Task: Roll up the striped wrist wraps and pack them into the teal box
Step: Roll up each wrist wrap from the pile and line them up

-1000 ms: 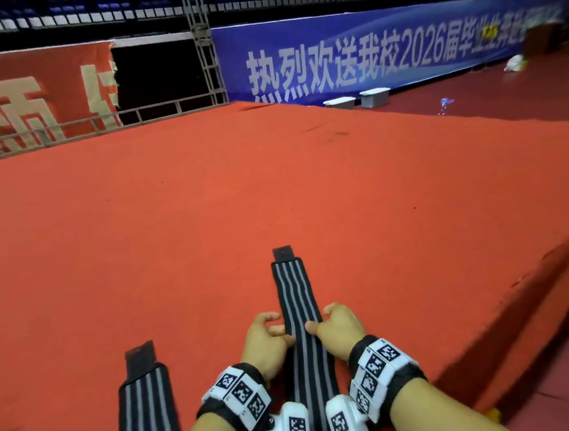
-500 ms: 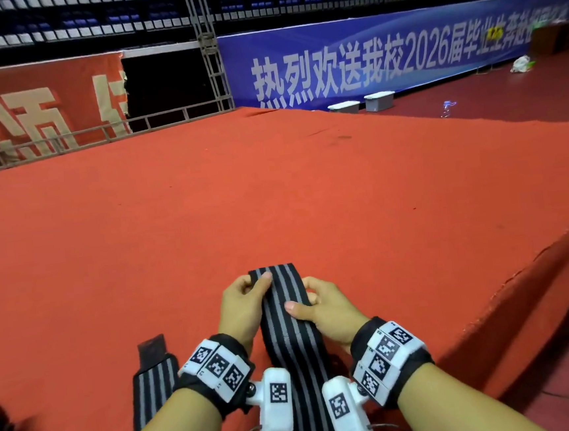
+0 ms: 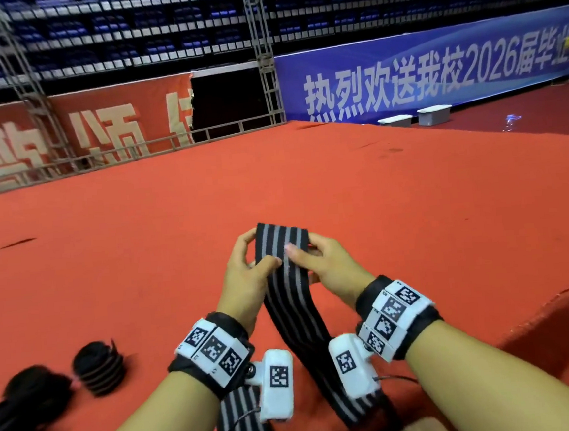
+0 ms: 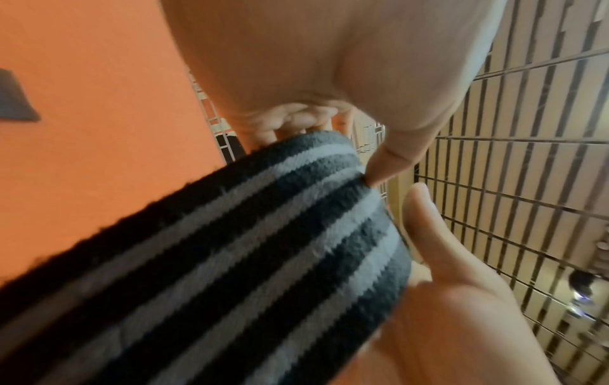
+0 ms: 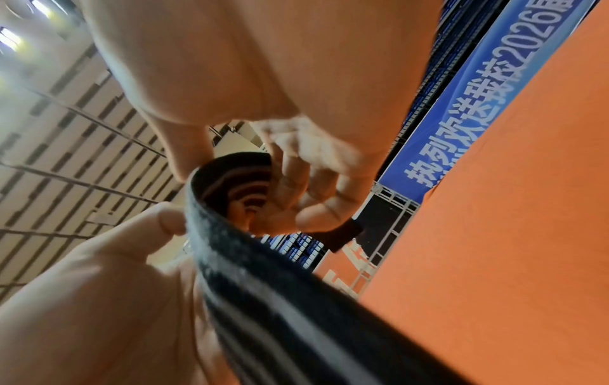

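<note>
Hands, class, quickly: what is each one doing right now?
Left hand: closed round the rolled end of the striped wrist wrap, thumb on top.
Right hand: closed on the same wrap, thumb on its face, fingers behind.

Left hand [image 3: 243, 274] and right hand [image 3: 328, 263] are raised side by side, forearms angled inward, thumbs on top and fingers curled behind, each pinching the wrap [image 3: 284, 246].

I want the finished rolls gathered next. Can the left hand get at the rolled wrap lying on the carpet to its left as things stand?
Probably not yet: the left hand shares a grip on the striped wrap with the right hand. The carpet between it and the rolled wrap looks free once it lets go.
</note>
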Demonstrator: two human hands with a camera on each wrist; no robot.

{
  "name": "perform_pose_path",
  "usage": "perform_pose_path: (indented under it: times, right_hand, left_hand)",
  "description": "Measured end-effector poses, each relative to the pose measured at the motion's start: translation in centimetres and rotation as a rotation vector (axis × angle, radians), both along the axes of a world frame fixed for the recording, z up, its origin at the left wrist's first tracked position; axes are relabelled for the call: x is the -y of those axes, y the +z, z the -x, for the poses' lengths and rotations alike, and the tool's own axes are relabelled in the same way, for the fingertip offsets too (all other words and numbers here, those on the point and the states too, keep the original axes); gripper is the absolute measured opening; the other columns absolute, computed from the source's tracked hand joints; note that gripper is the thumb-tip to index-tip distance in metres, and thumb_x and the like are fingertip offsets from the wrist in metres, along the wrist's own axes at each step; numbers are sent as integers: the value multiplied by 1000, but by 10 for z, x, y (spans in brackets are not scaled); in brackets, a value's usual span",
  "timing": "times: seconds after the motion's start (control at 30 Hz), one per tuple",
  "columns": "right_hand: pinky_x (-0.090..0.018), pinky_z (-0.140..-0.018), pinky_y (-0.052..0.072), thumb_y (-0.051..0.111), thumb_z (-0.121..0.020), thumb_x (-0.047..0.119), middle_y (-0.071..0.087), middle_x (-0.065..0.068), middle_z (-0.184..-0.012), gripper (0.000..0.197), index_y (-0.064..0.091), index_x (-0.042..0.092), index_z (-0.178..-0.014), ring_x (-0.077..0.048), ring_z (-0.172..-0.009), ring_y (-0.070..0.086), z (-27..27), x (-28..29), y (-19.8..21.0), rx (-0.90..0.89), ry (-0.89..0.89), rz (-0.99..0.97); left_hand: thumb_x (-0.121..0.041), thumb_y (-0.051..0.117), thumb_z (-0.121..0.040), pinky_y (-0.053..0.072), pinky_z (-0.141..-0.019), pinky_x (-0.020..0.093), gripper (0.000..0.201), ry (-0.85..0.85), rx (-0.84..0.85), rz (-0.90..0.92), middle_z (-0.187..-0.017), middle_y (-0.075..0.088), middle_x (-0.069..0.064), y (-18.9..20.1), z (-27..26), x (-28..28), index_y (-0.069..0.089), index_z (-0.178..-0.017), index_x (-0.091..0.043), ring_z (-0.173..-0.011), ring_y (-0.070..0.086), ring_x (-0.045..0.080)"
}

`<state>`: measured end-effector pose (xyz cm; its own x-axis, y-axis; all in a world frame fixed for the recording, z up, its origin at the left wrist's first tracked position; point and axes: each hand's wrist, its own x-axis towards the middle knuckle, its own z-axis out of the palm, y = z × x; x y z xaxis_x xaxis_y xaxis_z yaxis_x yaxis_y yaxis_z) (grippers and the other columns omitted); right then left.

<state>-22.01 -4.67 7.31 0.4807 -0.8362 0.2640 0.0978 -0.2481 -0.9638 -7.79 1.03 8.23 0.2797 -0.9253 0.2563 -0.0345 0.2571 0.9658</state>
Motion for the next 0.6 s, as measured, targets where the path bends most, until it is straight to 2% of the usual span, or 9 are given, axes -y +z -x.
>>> perform_pose_path:
  times: [0.07, 0.13, 0.23, 0.27, 0.33, 0.4, 0.47, 0.5, 0.6]
  right_hand:
    - [-37, -70, 55, 60, -100, 17, 72, -11, -95, 22, 61, 1, -116, -21, -81, 70, -7, -8, 19, 96, -42, -3]
    - [-32, -65, 57, 59, -100, 10, 73, -7, -87, 12, 62, 3, -109, -15, -72, 71, -11, -20, 33, 131, -42, 22]
    - [-32, -69, 60, 60, -98, 1, 75, -12, -92, 18, 61, 6, -115, -20, -76, 73, -14, -42, 46, 108, 28, 70]
    - [-35, -71, 60, 61, -96, 0, 75, -15, -95, 24, 60, 8, -119, -23, -79, 74, -14, -50, 49, 84, 45, 98]
    - [-37, -71, 60, 60, -94, -3, 75, -17, -99, 35, 58, 12, -126, -27, -80, 74, -14, -66, 56, 52, 66, 160]
    - [-42, -72, 61, 57, -93, -6, 75, -20, -101, 47, 53, 16, -134, -33, -80, 74, -13, -80, 61, 34, 69, 217]
    - [-51, -73, 59, 57, -92, -5, 74, -23, -100, 64, 45, 26, -146, -40, -80, 72, -11, -94, 66, 1, 67, 258]
    - [-54, -74, 58, 57, -91, -5, 73, -24, -100, 69, 42, 32, -148, -39, -78, 70, -10, -100, 69, -8, 70, 273]
    - [-66, -70, 53, 58, -85, 0, 65, -37, -98, 71, 48, 44, -140, -36, -72, 62, -6, -117, 77, 0, 125, 331]
  left_hand:
    - [3, 59, -86, 57, -62, 34, 46, -13, 8, 22, -86, 76, 8, 8, -4, -15, 56, -127, -19, -73, 70, 26]
    - [-8, 62, -80, 57, -63, 36, 43, -15, 17, 27, -94, 75, 11, 15, -8, -29, 60, -121, -19, -79, 71, 28]
    - [-10, 62, -96, 53, -58, 25, 24, 61, 71, 63, -99, 73, 8, 26, -10, -49, 59, -119, -16, -76, 71, 16]
    - [-12, 63, -96, 55, -62, 26, 25, 115, 99, 94, -102, 72, 6, 30, -11, -54, 57, -120, -17, -81, 71, 16]
    - [-26, 69, -90, 57, -81, 33, 35, 209, 179, 157, -115, 67, 1, 38, -10, -66, 56, -121, -21, -99, 68, 18]
    - [-39, 70, -83, 54, -89, 32, 49, 259, 228, 187, -126, 60, -1, 48, -8, -78, 55, -127, -23, -109, 62, 15]
    - [-38, 72, -90, 48, -82, 20, 54, 294, 256, 195, -130, 54, -2, 59, -6, -89, 50, -137, -22, -106, 57, 8]
    - [-35, 70, -93, 46, -79, 17, 53, 296, 267, 201, -127, 55, -3, 64, -4, -95, 49, -140, -21, -104, 56, 3]
    - [-31, 68, -95, 48, -72, 13, 43, 302, 246, 242, -113, 62, -9, 75, -3, -109, 56, -136, -19, -98, 58, -3]
